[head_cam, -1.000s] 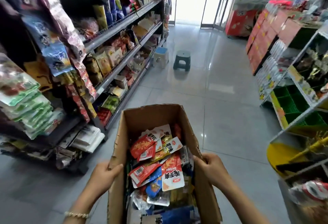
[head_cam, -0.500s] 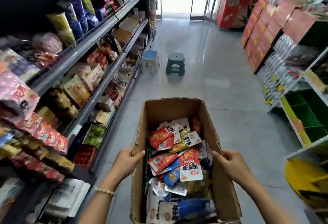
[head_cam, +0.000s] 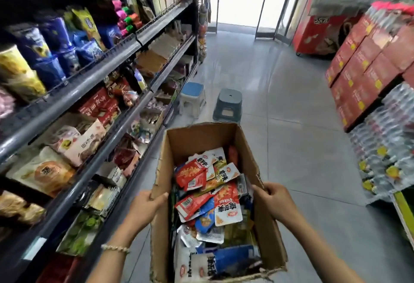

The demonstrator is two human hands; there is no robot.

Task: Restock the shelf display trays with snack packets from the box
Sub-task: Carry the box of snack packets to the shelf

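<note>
Grey metal shelving [head_cam: 74,94], left of aisle: tiers stocked with bags and trays. Cardboard box [head_cam: 201,139], open-topped, held mid-aisle just beside the lower tiers. Two stools, blue-topped [head_cam: 192,99] and grey [head_cam: 228,105], stand on the floor ahead. Snack packets [head_cam: 227,211]: loose heap inside box. Left hand [head_cam: 145,206] and right hand [head_cam: 275,199] each curl over a side rim. Advice: keep box level, avoid stools, set down beside target trays.
</note>
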